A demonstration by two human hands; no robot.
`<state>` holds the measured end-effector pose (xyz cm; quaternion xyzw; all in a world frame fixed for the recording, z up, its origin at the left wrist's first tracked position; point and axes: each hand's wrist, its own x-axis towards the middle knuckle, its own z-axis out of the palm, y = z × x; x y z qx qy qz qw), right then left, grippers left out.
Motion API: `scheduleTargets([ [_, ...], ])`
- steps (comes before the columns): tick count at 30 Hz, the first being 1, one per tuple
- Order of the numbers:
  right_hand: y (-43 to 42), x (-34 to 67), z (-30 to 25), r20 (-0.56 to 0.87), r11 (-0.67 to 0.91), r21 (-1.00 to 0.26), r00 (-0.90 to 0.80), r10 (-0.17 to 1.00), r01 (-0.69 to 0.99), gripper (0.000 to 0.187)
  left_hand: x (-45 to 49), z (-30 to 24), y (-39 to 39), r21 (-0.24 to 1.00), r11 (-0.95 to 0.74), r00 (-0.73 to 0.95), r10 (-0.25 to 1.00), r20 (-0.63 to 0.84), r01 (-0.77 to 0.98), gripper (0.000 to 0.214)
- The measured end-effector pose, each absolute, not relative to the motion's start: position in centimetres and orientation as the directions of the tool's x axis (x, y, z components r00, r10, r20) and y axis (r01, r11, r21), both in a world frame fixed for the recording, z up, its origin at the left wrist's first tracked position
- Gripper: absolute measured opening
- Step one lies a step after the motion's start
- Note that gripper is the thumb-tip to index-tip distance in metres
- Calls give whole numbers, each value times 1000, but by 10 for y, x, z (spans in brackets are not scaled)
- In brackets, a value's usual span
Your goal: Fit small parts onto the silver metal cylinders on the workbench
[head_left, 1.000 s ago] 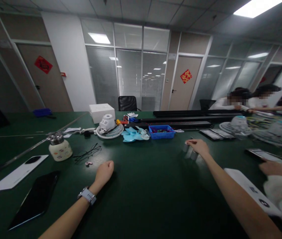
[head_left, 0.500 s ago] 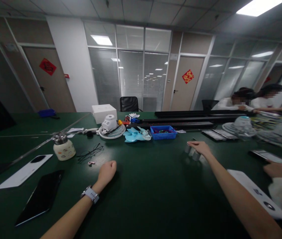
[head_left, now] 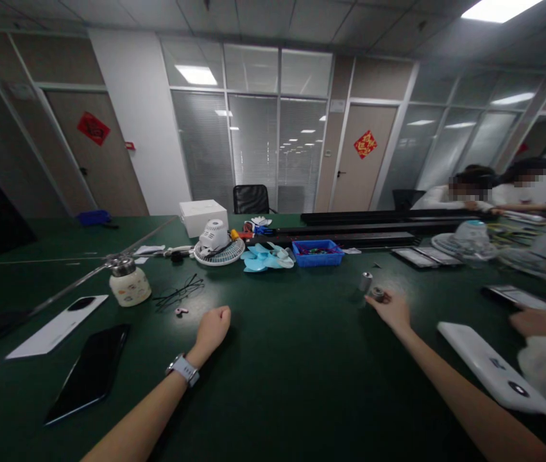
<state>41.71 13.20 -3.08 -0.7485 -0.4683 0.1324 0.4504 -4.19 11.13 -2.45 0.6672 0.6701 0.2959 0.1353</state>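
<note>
My right hand (head_left: 394, 310) has thumb and fingers round a small grey metal-looking cylinder (head_left: 377, 294), low over the green table. Just behind it stands a second small cylinder (head_left: 366, 281), silver-grey and upright, apart from my fingers. My left hand (head_left: 213, 327) rests on the tabletop as a closed fist, with nothing showing in it; a watch (head_left: 183, 370) is on that wrist. Nearest to this fist lie a pink earbud (head_left: 181, 312) and black-framed glasses (head_left: 179, 292).
Left are a cream flask (head_left: 129, 286), a white phone-like slab (head_left: 56, 327) and a dark tablet (head_left: 88, 372). Behind lie fan parts (head_left: 217, 247), light-blue fan blades (head_left: 267, 257) and a blue tray (head_left: 317, 258). A white device (head_left: 487, 362) and another person's hand (head_left: 539, 325) are right.
My right hand has drawn back from the rear cylinder to the nearer one, and its fingers are now round that one. My left fist stays closed on the table. The view has shifted slightly.
</note>
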Motion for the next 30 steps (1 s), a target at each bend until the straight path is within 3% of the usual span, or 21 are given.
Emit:
scheduleTargets([
  [5,112,297,-20,307,253,-839,37,951,482,48,-18,-16,93,639,-379,131,907,401,670,28],
  [8,104,226,-18,310,360,-869,-192,931,341,47,-1,-9,78,676,-468,117,860,497,569,29],
  [11,103,182,-21,345,422,-875,-304,888,238,42,8,-8,69,689,-514,126,838,532,511,34],
  [21,107,169,-31,361,479,-817,-365,859,321,31,13,-3,87,808,-425,42,893,448,409,46],
  [30,109,167,-35,368,475,-836,-363,856,275,41,15,2,93,837,-442,-126,856,501,321,32],
])
